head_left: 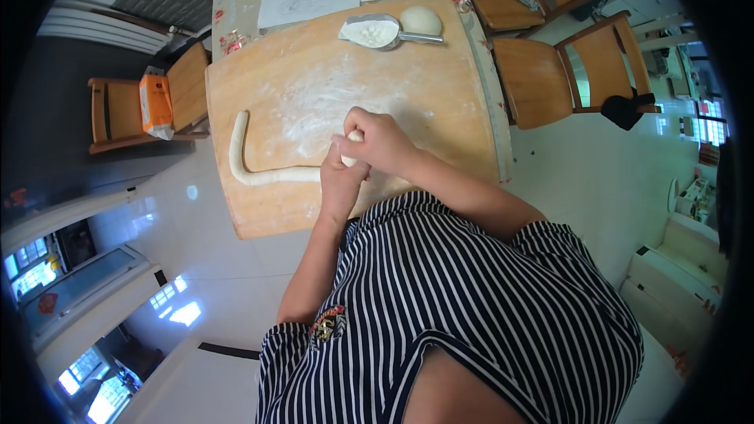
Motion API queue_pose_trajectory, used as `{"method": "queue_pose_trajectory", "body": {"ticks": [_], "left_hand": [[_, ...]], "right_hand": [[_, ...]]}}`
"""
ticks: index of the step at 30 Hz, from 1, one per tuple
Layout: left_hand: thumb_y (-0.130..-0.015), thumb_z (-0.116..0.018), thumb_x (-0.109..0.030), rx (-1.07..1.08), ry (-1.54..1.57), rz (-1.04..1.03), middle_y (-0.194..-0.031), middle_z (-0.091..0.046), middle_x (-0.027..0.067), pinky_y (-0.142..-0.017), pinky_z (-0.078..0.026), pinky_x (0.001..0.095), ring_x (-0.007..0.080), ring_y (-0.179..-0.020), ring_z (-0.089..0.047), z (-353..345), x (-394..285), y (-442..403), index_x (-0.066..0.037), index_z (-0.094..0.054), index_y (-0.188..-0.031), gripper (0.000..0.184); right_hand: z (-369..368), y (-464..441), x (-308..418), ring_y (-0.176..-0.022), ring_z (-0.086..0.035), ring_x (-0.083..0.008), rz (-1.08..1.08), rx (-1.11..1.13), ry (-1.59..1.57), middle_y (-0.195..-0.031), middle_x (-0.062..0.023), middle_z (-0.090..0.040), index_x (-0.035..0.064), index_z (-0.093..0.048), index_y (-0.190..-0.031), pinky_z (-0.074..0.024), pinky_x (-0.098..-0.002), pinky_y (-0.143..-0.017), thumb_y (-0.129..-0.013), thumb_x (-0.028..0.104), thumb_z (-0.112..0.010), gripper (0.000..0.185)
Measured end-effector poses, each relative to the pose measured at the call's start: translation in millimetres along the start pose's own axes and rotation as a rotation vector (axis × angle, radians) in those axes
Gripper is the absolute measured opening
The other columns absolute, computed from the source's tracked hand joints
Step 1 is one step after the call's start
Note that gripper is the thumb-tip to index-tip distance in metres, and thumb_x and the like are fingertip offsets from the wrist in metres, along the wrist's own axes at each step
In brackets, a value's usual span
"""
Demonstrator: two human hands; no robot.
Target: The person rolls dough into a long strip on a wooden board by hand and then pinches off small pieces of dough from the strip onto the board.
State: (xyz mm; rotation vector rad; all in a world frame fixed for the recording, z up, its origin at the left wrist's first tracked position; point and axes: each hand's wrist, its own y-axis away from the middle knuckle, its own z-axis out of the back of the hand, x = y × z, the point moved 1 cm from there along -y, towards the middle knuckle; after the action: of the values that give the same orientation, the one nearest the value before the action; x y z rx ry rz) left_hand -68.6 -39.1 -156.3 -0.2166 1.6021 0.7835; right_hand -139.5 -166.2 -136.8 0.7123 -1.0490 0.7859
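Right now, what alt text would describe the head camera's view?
The left hand and right hand hold pale dough over a floured wooden board. A bent dough rope lies left; a metal scoop sits beyond.

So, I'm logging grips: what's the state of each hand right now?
Left hand: closed, holding the dough rope.
Right hand: closed, fingers curled on the dough rope's end.

Left hand [343, 177] and right hand [382, 142] grip dough [263, 178] above a floured board [271, 78]
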Motion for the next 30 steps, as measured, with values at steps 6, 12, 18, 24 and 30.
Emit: {"method": "queue_pose_trajectory", "body": {"ticks": [6, 12, 18, 24, 30], "left_hand": [[-0.09, -0.073, -0.002, 0.007, 0.027, -0.086, -0.084, -0.061, 0.0024, -0.056, -0.047, 0.024, 0.007, -0.067, -0.057, 14, -24, 11, -0.007, -0.062, -0.113, 0.026], [-0.087, -0.075, 0.0, 0.065, 0.011, 0.048, -0.096, -0.054, 0.0028, -0.051, -0.042, 0.0228, 0.0077, -0.06, -0.052, 19, -44, 1, -0.019, -0.034, -0.161, 0.086], [-0.083, -0.079, -0.003, 0.177, -0.071, 0.134, -0.106, -0.06, 0.0082, -0.057, -0.049, 0.0266, 0.0105, -0.068, -0.057, 20, -33, -15, -0.016, -0.003, -0.169, 0.115], [-0.082, -0.08, -0.008, 0.268, -0.191, -0.21, -0.112, -0.067, 0.0095, -0.067, -0.054, 0.0314, 0.0186, -0.075, -0.065, 17, 8, -40, -0.008, -0.021, -0.163, 0.1], [-0.085, -0.075, -0.011, 0.081, -0.407, -0.065, -0.099, -0.072, 0.0095, -0.075, -0.056, 0.0344, 0.0222, -0.083, -0.07, 6, -6, -13, -0.001, -0.055, -0.136, 0.057]], "right_hand": [[27, -36, -90, -0.088, -0.068, -0.0402, -0.068, -0.393, 0.172, -0.1, -0.0187, -0.069, 0.0053, -0.06, -0.107, -0.0541, -0.0466, -0.08, -0.092, 0.022, -0.07, 0.024], [29, -42, -110, -0.104, -0.062, -0.0361, 0.297, -0.105, 0.379, -0.122, -0.0149, -0.061, 0.0076, -0.062, -0.115, -0.0512, -0.0441, -0.092, -0.092, 0.013, -0.067, 0.024], [23, -25, -41, -0.088, -0.066, -0.027, 0.197, -0.015, 0.188, -0.1, -0.012, -0.068, 0.0069, -0.065, -0.109, -0.0536, -0.0399, -0.08, -0.095, 0.021, -0.069, 0.02], [8, -5, -9, -0.082, -0.067, -0.0254, 0.043, 0.19, 0.06, -0.09, -0.013, -0.069, 0.0052, -0.063, -0.101, -0.0517, -0.0378, -0.072, -0.097, 0.03, -0.068, 0.026], [7, 3, -2, -0.078, -0.067, -0.0277, 0.113, 0.027, 0.14, -0.089, -0.0122, -0.069, 0.0055, -0.061, -0.099, -0.0537, -0.0387, -0.072, -0.09, 0.033, -0.074, 0.032]]}}
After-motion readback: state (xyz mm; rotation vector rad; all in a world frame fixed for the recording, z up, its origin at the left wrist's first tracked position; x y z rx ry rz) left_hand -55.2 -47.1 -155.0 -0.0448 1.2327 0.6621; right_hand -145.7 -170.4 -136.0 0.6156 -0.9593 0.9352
